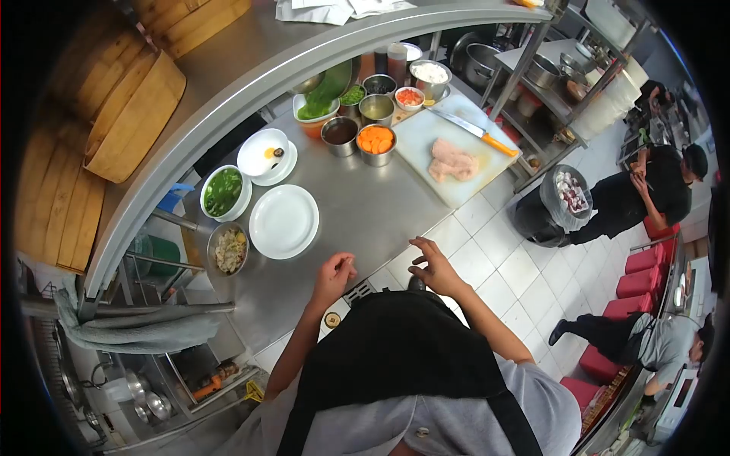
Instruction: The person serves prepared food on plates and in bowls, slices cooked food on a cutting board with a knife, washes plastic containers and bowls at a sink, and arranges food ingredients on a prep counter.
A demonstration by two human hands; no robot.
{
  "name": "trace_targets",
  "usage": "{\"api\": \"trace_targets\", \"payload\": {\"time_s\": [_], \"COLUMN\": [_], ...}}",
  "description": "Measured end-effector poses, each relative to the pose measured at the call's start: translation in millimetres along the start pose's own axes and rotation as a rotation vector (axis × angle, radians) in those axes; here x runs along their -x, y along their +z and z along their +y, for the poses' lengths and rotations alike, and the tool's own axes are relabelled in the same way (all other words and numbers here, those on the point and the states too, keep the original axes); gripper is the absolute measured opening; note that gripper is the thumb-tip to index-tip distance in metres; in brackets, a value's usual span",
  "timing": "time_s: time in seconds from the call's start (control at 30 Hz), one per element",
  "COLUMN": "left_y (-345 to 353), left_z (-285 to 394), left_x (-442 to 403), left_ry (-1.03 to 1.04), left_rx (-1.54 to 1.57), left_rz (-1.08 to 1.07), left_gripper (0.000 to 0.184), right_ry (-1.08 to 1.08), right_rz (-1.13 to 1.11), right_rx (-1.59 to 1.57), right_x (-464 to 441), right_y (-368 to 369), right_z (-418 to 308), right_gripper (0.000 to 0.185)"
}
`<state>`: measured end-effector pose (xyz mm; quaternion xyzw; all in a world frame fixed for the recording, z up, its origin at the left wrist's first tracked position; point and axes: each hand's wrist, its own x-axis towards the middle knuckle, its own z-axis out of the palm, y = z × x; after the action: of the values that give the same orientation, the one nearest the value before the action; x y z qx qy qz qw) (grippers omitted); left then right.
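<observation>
My left hand (334,277) is at the counter's near edge, fingers curled in, with nothing seen in it. My right hand (433,266) hovers past the edge over the floor, thumb and fingers apart and empty. Nearest my left hand lies an empty white plate (284,222). Left of it are a metal bowl of pale food pieces (228,251) and a white bowl of green leaves (223,191). Behind the plate, a white bowl (263,152) rests partly over a small plate. Raw pale meat (453,159) lies on a white cutting board (414,137), beside an orange-handled knife (471,129).
Metal containers hold sliced carrots (376,140), dark sauce (339,132) and white food (430,72). A steel shelf (205,91) curves overhead with wooden boxes (137,118). At right are a bin (541,216) and two people (646,186), (654,342) apart from me.
</observation>
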<state>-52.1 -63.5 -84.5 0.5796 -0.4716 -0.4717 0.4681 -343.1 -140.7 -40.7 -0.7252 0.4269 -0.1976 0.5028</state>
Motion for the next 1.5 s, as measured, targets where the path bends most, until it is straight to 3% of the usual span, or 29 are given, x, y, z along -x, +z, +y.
{"api": "trace_targets", "payload": {"time_s": [0.4,0.67,1.07,1.2,1.23,1.43,1.5], "left_y": [1.0,-11.7,-94.2,-116.9,-124.4,-133.4,-135.2], "left_z": [63.3,64.0,35.5,18.8,19.6,22.3,18.9], "left_x": [-101.2,-146.2,-274.2,-334.7,-349.3,-403.1,-410.8], "left_ry": [-0.102,-0.093,-0.173,-0.112,-0.226,-0.178,-0.138], "left_rx": [0.21,0.263,0.432,0.445,0.499,0.436,0.34], "left_rz": [0.361,0.461,0.522,0.468,0.453,0.531,0.453], "left_gripper": [0.045,0.038,0.026,0.036,0.042,0.039,0.043], "right_ry": [-0.061,-0.017,0.129,0.148,0.161,0.19,0.216], "right_rz": [0.019,0.155,0.425,0.455,0.465,0.537,0.553], "right_rx": [-0.062,-0.08,-0.231,-0.209,-0.2,-0.165,-0.168], "right_x": [-8.3,7.1,41.3,48.1,48.7,48.8,50.9], "right_y": [-73.3,-120.3,-72.7,-57.2,-55.9,-45.7,-40.5], "right_z": [29.9,53.2,74.7,65.3,58.6,42.4,39.8], "right_gripper": [0.06,0.058,0.048,0.047,0.047,0.046,0.046]}}
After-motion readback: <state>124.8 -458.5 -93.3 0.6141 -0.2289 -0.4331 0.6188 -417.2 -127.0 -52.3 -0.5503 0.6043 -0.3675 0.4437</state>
